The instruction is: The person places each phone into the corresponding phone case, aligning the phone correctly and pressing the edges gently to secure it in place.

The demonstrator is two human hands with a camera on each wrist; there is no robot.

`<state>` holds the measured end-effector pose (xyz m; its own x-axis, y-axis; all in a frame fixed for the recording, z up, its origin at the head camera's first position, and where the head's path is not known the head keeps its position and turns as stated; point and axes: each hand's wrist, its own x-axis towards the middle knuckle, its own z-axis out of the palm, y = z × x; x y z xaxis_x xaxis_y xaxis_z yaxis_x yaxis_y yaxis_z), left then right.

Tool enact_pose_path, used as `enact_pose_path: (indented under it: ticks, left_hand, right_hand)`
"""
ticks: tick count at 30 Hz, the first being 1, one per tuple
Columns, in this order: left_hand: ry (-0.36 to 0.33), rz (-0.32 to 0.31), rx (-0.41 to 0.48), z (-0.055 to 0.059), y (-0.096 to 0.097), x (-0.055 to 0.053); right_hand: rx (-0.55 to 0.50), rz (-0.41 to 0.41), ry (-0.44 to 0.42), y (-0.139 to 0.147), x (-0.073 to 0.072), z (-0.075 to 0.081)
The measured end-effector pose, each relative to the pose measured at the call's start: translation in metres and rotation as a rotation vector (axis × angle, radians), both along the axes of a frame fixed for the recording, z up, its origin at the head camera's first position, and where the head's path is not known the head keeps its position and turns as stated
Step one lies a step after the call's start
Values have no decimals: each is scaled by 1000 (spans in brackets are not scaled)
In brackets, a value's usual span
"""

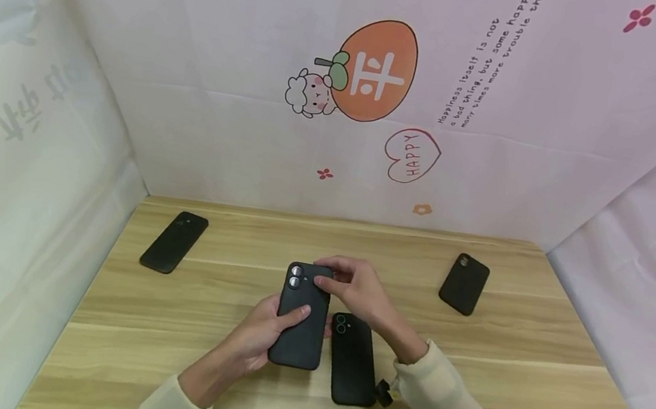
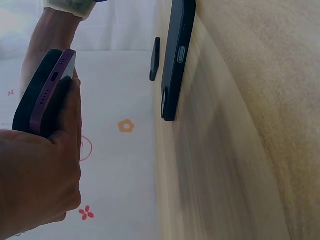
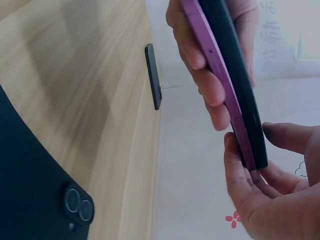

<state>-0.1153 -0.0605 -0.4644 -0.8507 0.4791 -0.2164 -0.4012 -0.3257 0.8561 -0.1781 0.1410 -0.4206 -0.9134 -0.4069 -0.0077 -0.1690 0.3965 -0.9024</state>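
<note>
My left hand (image 1: 256, 332) grips a phone with a pink-purple frame (image 3: 217, 65), its thumb lying across the black case (image 1: 296, 342) on the phone's back. The frame's side stands exposed beside the case in the right wrist view. Its bottom edge (image 2: 47, 92), with port and speaker holes, shows in the left wrist view. At the top right corner, my right hand (image 1: 356, 288) pinches phone and case between thumb and fingers. Just right of the left hand, a black phone-shaped item (image 1: 352, 366) with two camera rings lies back up on the table.
Another black phone-shaped item (image 1: 174, 242) lies at the table's back left. A smaller black one (image 1: 465, 285) with a camera corner lies at the back right. The wooden table (image 1: 148, 362) meets pale printed cloth (image 1: 236, 133) at its back and sides.
</note>
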Motion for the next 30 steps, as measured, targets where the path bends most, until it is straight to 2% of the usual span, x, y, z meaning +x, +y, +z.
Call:
enact_pose_path:
  ticks: [8,14,24,30]
  left_hand:
    - [22,-24,4,-1,1,0]
    - [23,-39,17,-2,3,0]
    - [35,-9,-30,-1,4,3]
    - [42,9,-51,-1,5,4]
  right_hand:
    - [80,42,10,-9,-10,11]
    - [102,58,0,-18,-15,13]
    - [70,56,-5,-21,-16,14]
    - [9,31,-79,-22,-17,12]
